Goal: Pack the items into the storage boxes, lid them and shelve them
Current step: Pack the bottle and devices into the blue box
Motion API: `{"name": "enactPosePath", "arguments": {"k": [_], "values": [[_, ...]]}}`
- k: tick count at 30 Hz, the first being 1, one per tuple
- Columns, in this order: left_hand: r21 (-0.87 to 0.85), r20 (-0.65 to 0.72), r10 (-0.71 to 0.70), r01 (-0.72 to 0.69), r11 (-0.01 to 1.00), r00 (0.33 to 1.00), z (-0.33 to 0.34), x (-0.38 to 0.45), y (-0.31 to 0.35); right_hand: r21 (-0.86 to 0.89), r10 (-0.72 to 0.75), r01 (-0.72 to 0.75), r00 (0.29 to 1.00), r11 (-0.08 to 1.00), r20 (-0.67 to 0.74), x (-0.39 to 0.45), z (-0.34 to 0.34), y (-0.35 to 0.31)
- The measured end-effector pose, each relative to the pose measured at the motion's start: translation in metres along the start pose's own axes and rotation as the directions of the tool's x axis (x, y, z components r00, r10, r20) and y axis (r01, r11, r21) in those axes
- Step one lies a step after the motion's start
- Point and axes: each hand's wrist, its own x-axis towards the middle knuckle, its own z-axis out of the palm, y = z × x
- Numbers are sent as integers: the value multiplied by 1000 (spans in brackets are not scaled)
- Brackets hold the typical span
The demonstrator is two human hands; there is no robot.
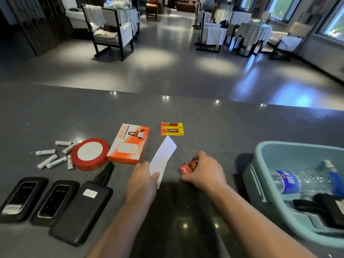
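Packing is the step in hand, I'd say: both hands are down on the bench picking things up, and the box (260, 175) at the right edge already has stuff in it (a water bottle (287, 181), something dark, and a blue-and-white tube I can't make out).

Right hand (205, 170) is curled round a small red pack (188, 167), looks like a shrink-wrapped bunch of batteries, glossy and crinkly. Left hand (143, 180) pinches the near end of a white paper slip (162, 157) between thumb and fingers; the rest of the slip lies flat toward the far edge.

Next move, my guess: lift the red pack and carry it right, over the box rim, and drop it in. The slip is thin and floppy, so it'll want a firm pinch or it slides off.

Plenty left on the bench:
- AA card (172, 128), yellow and red, beyond the slip
- orange WiFi carton (128, 144), touching a red ribbon roll (90, 154)
- loose white batteries (54, 155) toward the left edge
- two black routers (23, 198) and a black power bank (81, 211) at the near-left corner

No lid or shelf in view, so lidding and shelving look a long way off.
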Motion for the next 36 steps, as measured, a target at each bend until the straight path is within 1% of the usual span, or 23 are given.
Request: {"name": "enactPosePath", "arguments": {"k": [3,5,8,10,12,13,15,17,20,22,24,26,28,30,33,34,36], "values": [[-77,-51,80,-84,993,995,-3,-17,5,142,-9,17,999,990,-51,-21,-12,5],[-162,-100,134,-149,976,986,-5,-31,12,205,-73,100,988,974,-136,-38,-25,6],[-288,-181,229,-274,918,956,-6,-53,34,270,-160,224,958,936,-239,-64,-54,10],[-343,-237,311,-379,859,920,-5,-65,52,298,-178,269,938,916,-299,-78,-75,22],[-359,-279,391,-472,805,877,-2,-76,74,321,-167,288,920,902,-354,-89,-96,43],[-379,-283,408,-492,784,868,2,-83,86,330,-147,281,915,901,-376,-93,-107,57],[-431,-268,413,-492,757,870,13,-98,110,346,-99,255,907,903,-410,-98,-127,89],[-451,-252,432,-500,739,866,28,-111,133,352,-28,190,908,917,-418,-97,-145,129],[-435,-214,493,-534,725,843,53,-126,165,324,96,52,900,945,-425,-94,-165,192],[-403,-181,544,-566,719,820,67,-134,183,260,162,-56,899,964,-406,-91,-177,230],[-346,-130,594,-598,723,794,79,-139,198,172,214,-159,902,972,-376,-85,-186,261],[-257,-81,619,-617,744,781,91,-141,209,22,232,-237,920,971,-315,-81,-190,278],[-120,-48,618,-619,776,784,98,-141,218,-120,209,-248,939,961,-272,-80,-187,287],[-23,-52,607,-608,793,793,103,-142,223,-142,191,-235,944,962,-267,-78,-183,292],[30,-72,611,-610,792,788,108,-141,223,-167,187,-232,950,958,-251,-77,-183,293],[51,-76,621,-619,784,780,110,-139,221,-204,167,-222,952,953,-255,-77,-183,294],[124,-83,669,-658,743,739,113,-138,217,-251,84,-162,952,954,-295,-77,-181,294]]}}
